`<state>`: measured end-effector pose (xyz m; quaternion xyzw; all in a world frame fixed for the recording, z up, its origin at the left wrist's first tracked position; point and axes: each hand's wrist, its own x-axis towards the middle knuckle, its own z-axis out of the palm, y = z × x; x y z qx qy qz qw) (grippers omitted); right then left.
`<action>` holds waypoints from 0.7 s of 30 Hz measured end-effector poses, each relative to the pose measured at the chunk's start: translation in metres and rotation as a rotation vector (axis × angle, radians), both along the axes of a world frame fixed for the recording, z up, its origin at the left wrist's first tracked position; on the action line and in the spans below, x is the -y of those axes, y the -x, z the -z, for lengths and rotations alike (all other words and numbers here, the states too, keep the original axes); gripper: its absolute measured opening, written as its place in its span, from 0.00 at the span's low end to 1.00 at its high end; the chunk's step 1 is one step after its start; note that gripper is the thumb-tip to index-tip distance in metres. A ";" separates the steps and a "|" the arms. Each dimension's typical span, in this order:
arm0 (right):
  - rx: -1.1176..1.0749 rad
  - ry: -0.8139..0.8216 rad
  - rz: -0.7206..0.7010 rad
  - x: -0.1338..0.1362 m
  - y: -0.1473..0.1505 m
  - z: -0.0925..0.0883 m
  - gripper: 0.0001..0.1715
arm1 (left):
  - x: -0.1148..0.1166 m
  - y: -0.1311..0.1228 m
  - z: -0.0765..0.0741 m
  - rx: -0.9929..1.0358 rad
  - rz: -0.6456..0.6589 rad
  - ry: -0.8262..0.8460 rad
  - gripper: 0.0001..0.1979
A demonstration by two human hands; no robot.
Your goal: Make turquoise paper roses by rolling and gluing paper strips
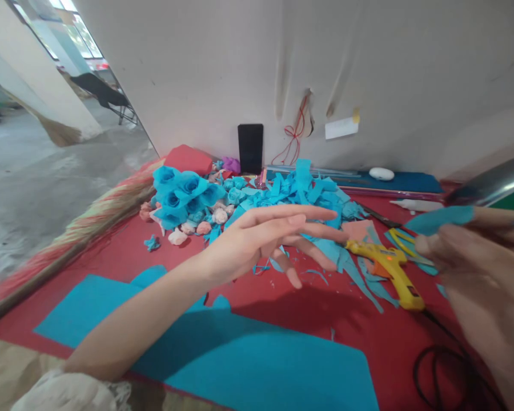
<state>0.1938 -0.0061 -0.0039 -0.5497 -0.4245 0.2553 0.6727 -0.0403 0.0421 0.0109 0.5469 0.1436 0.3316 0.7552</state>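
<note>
My left hand (278,231) reaches across the red table with its fingers stretched out and apart, holding nothing. At the right edge, my right hand (484,274) is blurred and pinches a small piece of blue paper (443,218). Between the hands lies a yellow glue gun (389,262) with a glowing orange light. Behind my left hand is a heap of blue paper scraps (295,188). To its left stands a bunch of blue paper flowers (175,194). A large blue paper sheet (257,359) lies in front, under my left forearm.
Pink and white paper rosettes (203,227) sit beside the blue flowers. A black phone (251,148) leans on the wall. Scissors (379,217), a white glue tube (417,204) and a white oval object (381,173) are at the right. A black cord (445,365) coils near the front.
</note>
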 end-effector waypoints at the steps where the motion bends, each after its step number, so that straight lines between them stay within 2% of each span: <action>1: 0.005 -0.001 0.004 0.000 -0.003 0.001 0.18 | 0.002 0.000 -0.002 0.030 0.052 0.045 0.15; 3: 0.007 -0.002 0.007 0.000 -0.007 0.002 0.18 | 0.007 0.000 -0.006 0.057 0.141 0.124 0.18; 6: 0.001 0.004 -0.003 0.000 -0.004 0.001 0.18 | 0.012 0.002 -0.012 0.030 0.188 0.216 0.23; 9: -0.029 0.020 -0.010 0.000 0.005 -0.005 0.17 | 0.014 0.003 -0.015 -0.002 0.162 0.244 0.25; 13: -0.113 0.038 -0.003 0.000 0.015 -0.012 0.18 | 0.016 0.000 -0.014 0.027 0.118 0.224 0.18; 17: -0.123 0.029 0.012 0.000 0.017 -0.013 0.17 | 0.017 -0.003 -0.013 0.059 0.046 0.203 0.19; 21: -0.136 0.018 0.008 0.001 0.017 -0.011 0.17 | 0.020 -0.004 -0.011 0.081 0.049 0.189 0.18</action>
